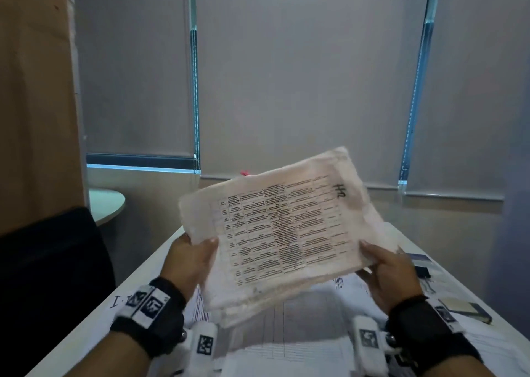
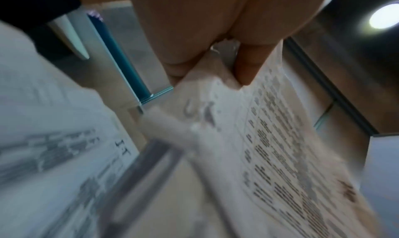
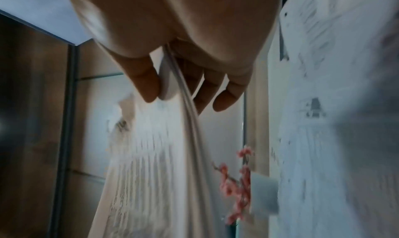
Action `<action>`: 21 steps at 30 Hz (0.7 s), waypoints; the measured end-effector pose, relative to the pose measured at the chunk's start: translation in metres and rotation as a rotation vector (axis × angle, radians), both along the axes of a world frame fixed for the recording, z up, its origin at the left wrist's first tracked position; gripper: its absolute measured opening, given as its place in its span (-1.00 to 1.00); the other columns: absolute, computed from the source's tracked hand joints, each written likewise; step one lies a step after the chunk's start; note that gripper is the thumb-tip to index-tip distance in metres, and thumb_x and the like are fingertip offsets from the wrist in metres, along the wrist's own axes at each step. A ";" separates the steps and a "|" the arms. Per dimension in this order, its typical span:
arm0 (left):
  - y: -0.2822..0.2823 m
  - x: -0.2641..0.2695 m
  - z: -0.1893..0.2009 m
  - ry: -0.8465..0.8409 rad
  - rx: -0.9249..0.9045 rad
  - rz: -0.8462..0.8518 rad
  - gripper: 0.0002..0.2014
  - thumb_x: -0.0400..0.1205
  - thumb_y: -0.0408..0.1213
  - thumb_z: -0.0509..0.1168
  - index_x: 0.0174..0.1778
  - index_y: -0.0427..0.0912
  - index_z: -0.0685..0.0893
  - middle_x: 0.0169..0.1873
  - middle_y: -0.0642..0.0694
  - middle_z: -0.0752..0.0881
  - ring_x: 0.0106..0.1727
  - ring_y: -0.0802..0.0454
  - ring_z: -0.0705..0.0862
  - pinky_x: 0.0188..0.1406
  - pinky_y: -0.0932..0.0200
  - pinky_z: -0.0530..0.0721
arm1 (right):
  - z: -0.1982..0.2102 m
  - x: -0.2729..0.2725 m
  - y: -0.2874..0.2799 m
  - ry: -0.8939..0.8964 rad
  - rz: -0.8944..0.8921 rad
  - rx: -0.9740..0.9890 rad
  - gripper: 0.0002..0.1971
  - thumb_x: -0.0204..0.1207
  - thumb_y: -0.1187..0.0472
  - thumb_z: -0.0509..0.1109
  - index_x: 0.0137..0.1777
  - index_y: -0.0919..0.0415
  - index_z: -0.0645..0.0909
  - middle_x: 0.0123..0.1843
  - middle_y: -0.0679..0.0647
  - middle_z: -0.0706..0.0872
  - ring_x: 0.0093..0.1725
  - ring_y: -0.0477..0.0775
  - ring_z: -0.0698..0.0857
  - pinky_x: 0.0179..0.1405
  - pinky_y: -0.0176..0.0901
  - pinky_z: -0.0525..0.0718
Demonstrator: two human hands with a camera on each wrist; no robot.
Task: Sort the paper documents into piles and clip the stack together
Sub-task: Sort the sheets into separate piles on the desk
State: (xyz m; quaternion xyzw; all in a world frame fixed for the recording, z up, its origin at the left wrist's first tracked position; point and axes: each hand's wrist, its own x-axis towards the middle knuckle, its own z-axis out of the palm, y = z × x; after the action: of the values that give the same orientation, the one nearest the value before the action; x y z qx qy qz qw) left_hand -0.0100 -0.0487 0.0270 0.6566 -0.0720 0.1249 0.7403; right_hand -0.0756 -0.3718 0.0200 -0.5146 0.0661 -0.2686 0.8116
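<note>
A thick stack of printed papers (image 1: 284,233) hangs tilted in the air above the table, its top sheet a table of text with handwriting near the far corner. My left hand (image 1: 195,250) pinches the stack's left edge, thumb on top. My right hand (image 1: 381,264) grips the right edge, thumb on the front and fingers behind. The left wrist view shows the thumb and a finger pinching the stack (image 2: 259,139). In the right wrist view the sheets' edges (image 3: 190,122) run between thumb and fingers. More printed sheets (image 1: 286,333) lie spread on the table below.
The white table (image 1: 86,328) runs away from me. At its right side lie a small black object (image 1: 423,272) and a small booklet (image 1: 466,309). A dark chair (image 1: 51,262) stands at the left. Blinds cover the windows behind. Pink flowers (image 3: 237,182) stand beyond the papers.
</note>
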 end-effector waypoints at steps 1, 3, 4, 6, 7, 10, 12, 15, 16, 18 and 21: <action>0.006 0.002 0.002 -0.015 0.020 -0.016 -0.88 0.66 -0.42 0.39 -0.01 -0.11 0.74 -0.19 0.00 0.90 0.01 -0.21 0.83 0.14 -0.18 0.75 | 0.000 -0.003 -0.003 0.016 -0.023 -0.099 -0.78 0.51 0.47 0.39 0.13 0.31 0.63 0.05 0.31 0.82 0.05 0.34 0.80 -0.22 0.00 0.81; 0.015 0.004 0.005 -0.030 0.035 -0.040 -0.83 0.57 -0.33 0.45 0.07 -0.11 0.76 -0.06 -0.07 0.90 0.08 -0.25 0.83 0.23 -0.32 0.73 | 0.001 -0.006 -0.002 0.060 -0.065 -0.323 -0.78 0.49 0.48 0.44 0.07 0.25 0.64 -0.02 0.28 0.82 -0.05 0.30 0.81 -0.22 -0.01 0.80; 0.018 0.007 0.004 -0.034 0.025 -0.047 -0.81 0.56 -0.34 0.47 0.09 -0.13 0.77 -0.03 -0.09 0.90 0.09 -0.26 0.83 0.24 -0.34 0.72 | 0.002 -0.007 0.000 0.080 -0.073 -0.403 -0.78 0.48 0.46 0.46 0.06 0.22 0.64 -0.04 0.26 0.83 -0.06 0.29 0.81 -0.16 0.05 0.79; 0.024 0.008 0.003 -0.038 -0.021 -0.058 -0.84 0.59 -0.43 0.47 0.04 -0.13 0.80 -0.04 -0.10 0.90 0.08 -0.26 0.83 0.20 -0.31 0.72 | 0.003 -0.006 -0.002 0.115 -0.039 -0.430 -0.75 0.47 0.41 0.48 0.11 0.23 0.63 0.00 0.26 0.81 0.01 0.35 0.78 0.06 0.29 0.71; 0.027 0.007 0.000 -0.029 -0.034 -0.069 -0.84 0.54 -0.41 0.51 -0.02 -0.11 0.83 -0.06 -0.12 0.90 0.07 -0.27 0.83 0.19 -0.30 0.72 | 0.001 -0.005 -0.005 0.137 -0.016 -0.411 -0.73 0.46 0.39 0.49 0.15 0.24 0.62 0.03 0.26 0.79 0.04 0.35 0.76 0.11 0.36 0.67; 0.033 0.007 -0.014 0.001 0.017 -0.089 -0.77 0.23 -0.29 0.52 -0.20 -0.08 0.89 -0.14 -0.18 0.89 0.05 -0.38 0.81 0.12 -0.28 0.73 | -0.005 -0.004 -0.007 0.180 -0.030 -0.491 -0.64 0.38 0.36 0.56 0.16 0.26 0.62 0.00 0.15 0.77 -0.03 0.13 0.72 -0.15 0.07 0.66; 0.033 0.005 -0.027 0.031 0.062 -0.109 -0.73 0.18 -0.36 0.45 -0.24 -0.09 0.89 -0.20 -0.24 0.88 -0.01 -0.38 0.80 0.11 -0.32 0.74 | -0.007 -0.003 -0.001 0.169 -0.038 -0.575 -0.70 0.39 0.39 0.55 0.11 0.24 0.64 0.01 0.12 0.79 0.01 0.10 0.74 -0.18 -0.06 0.60; 0.031 0.001 -0.039 0.064 0.074 -0.117 -0.71 0.14 -0.43 0.40 -0.25 -0.19 0.88 -0.19 -0.31 0.87 -0.03 -0.38 0.80 0.16 -0.39 0.74 | -0.007 -0.001 0.010 0.126 -0.041 -0.659 -0.76 0.46 0.44 0.48 0.06 0.17 0.69 0.01 0.07 0.82 0.09 0.13 0.76 0.05 0.04 0.68; 0.030 0.000 -0.041 0.068 0.069 -0.103 -0.72 0.14 -0.43 0.39 -0.27 -0.25 0.87 -0.21 -0.30 0.87 0.00 -0.41 0.80 0.14 -0.38 0.74 | -0.005 -0.001 0.014 0.103 -0.054 -0.664 -0.79 0.47 0.44 0.47 0.02 0.16 0.72 -0.03 0.07 0.83 0.06 0.12 0.77 0.03 0.03 0.68; 0.028 0.000 -0.037 0.053 0.065 -0.066 -0.75 0.18 -0.43 0.39 -0.24 -0.28 0.83 -0.27 -0.23 0.87 0.01 -0.43 0.79 0.06 -0.28 0.75 | 0.003 -0.002 0.021 0.055 -0.111 -0.649 -0.87 0.49 0.41 0.47 -0.07 0.18 0.74 -0.13 0.08 0.83 -0.02 0.17 0.78 -0.08 0.01 0.70; 0.025 -0.001 -0.020 0.003 0.052 -0.072 -0.72 0.27 -0.41 0.41 -0.09 -0.23 0.80 -0.23 -0.18 0.88 0.00 -0.35 0.80 0.05 -0.28 0.76 | 0.015 -0.001 0.026 -0.014 -0.197 -0.590 -0.93 0.52 0.35 0.45 -0.06 0.19 0.71 -0.15 0.16 0.81 -0.08 0.24 0.77 -0.09 0.14 0.75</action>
State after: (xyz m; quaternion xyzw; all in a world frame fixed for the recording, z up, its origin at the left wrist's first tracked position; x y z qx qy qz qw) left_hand -0.0106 -0.0241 0.0068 0.6728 -0.0978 0.0951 0.7271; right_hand -0.0766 -0.3456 0.0351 -0.7173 0.0290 -0.3571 0.5976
